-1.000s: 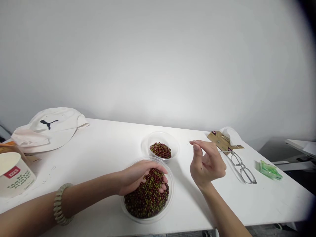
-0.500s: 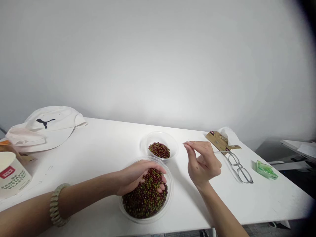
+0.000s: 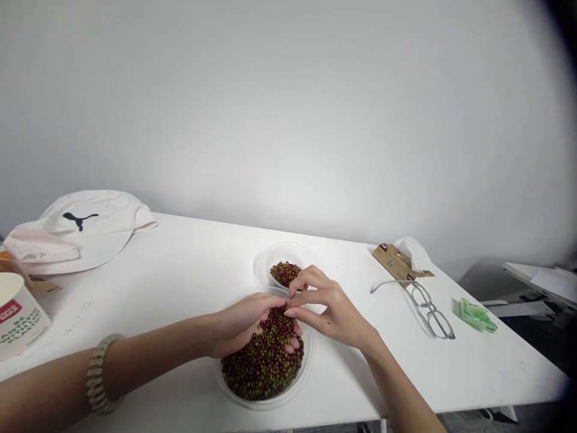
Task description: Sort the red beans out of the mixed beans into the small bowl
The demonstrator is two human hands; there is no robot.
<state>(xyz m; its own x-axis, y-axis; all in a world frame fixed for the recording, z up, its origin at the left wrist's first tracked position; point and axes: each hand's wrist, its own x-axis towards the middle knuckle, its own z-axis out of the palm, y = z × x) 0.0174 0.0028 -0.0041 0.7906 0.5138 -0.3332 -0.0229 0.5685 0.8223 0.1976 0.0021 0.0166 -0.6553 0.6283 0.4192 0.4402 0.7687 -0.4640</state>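
Note:
A clear plastic bowl (image 3: 252, 399) near the table's front edge is heaped with mixed red and green beans (image 3: 265, 367). My left hand (image 3: 246, 322), palm up and cupped, rests in the heap with a scoop of beans on its fingers. My right hand (image 3: 324, 307) hovers over that palm, its thumb and fingertips pinched together above the beans; whether a bean is in the pinch is too small to see. Just behind stands a smaller clear bowl (image 3: 270, 255) holding mostly red beans (image 3: 283, 273).
A white cap (image 3: 81, 231) lies at the far left, with a paper cup (image 3: 18, 313) in front of it. To the right are grey glasses (image 3: 428, 307), a brown card packet (image 3: 399, 261) and a green plastic piece (image 3: 478, 316). The table's right edge drops off beyond them.
My right hand has come down and to the left from mid-air beside the small bowl to a spot over my left palm. The left hand has stayed in the bean heap.

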